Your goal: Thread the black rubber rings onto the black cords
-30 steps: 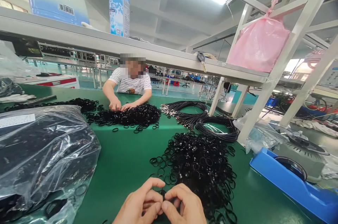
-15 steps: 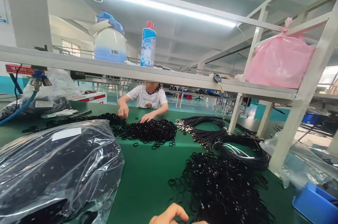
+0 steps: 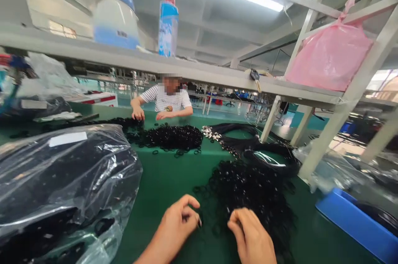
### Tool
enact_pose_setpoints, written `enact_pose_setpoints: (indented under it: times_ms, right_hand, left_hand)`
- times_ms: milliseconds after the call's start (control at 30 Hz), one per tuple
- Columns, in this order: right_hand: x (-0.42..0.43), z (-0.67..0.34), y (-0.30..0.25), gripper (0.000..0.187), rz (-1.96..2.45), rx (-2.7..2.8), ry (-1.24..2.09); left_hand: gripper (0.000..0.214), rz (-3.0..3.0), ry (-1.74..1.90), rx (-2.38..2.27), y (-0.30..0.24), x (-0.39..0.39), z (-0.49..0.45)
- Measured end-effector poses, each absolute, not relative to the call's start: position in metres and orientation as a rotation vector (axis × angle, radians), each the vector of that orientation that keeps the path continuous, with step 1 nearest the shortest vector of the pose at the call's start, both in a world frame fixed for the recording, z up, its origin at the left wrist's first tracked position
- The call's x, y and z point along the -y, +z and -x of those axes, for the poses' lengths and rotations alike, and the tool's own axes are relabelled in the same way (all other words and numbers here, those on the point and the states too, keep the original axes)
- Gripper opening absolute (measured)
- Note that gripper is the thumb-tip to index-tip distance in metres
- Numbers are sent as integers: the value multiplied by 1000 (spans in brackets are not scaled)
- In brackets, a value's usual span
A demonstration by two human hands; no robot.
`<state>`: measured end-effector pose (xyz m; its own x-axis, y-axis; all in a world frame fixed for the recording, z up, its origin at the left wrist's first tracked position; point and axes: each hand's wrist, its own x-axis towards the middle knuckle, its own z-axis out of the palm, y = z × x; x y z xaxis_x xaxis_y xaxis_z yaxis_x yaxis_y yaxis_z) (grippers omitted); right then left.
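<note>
My left hand [image 3: 178, 224] is over the green table [image 3: 169, 181], its fingers curled. Part of a small black ring [image 3: 200, 221] shows at the thumb tip, blurred, and the hand appears to pinch it. My right hand [image 3: 252, 233] reaches over the near left part of a wide pile of black rings [image 3: 248, 189]. Its thumb and fingers are bent close together; whatever is between them cannot be made out. A gap separates the two hands.
A clear plastic bag of black pieces [image 3: 77, 173] lies left. Coiled black cables [image 3: 270, 154] lie behind the pile, and a blue bin [image 3: 348, 218] stands right. Across the table, a person [image 3: 169, 100] handles another ring pile [image 3: 174, 136]. A shelf [image 3: 205, 71] spans above.
Both hands have come up into view from the bottom edge, where only part of a hand showed. The view has shifted; the person opposite has moved both hands slightly.
</note>
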<state>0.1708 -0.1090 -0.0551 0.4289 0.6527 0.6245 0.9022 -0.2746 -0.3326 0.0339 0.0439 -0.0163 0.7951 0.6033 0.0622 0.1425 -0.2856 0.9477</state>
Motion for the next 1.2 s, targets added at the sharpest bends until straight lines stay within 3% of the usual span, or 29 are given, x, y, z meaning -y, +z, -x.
enact_pose_setpoints:
  times_ms: [133, 233, 433, 567, 667, 733, 900, 1100, 1200]
  right_hand:
    - [123, -175, -36, 18, 2169, 1301, -430]
    - [124, -170, -29, 28, 2117, 1341, -481]
    - [111, -139, -36, 31, 1918, 1632, -179]
    - [103, -136, -41, 21, 2037, 1685, -415]
    - [102, -138, -40, 33, 2097, 1576, -564]
    - [102, -133, -44, 41, 1985, 1596, -433]
    - [100, -119, -53, 24, 1805, 1657, -126]
    - [106, -140, -23, 11, 1826, 939, 484]
    - [105, -141, -21, 15, 1650, 795, 666]
  left_hand:
    - [11, -1954, 450, -542, -4, -47, -25]
    - [16, -2160, 398, -528, 4, -48, -20]
    - [17, -2230, 397, -549, 9, -62, -17]
    - [18, -2209, 400, -576, 12, -68, -14]
    - [20, -2219, 374, -594, 11, -69, -14]
    - [20, -2226, 353, -597, 9, -69, -14]
    - [20, -2199, 334, -582, 8, -64, -14]
    - [29, -1929, 192, -411, 10, -46, -14]
    - [30, -1744, 147, -339, 0, -35, -19]
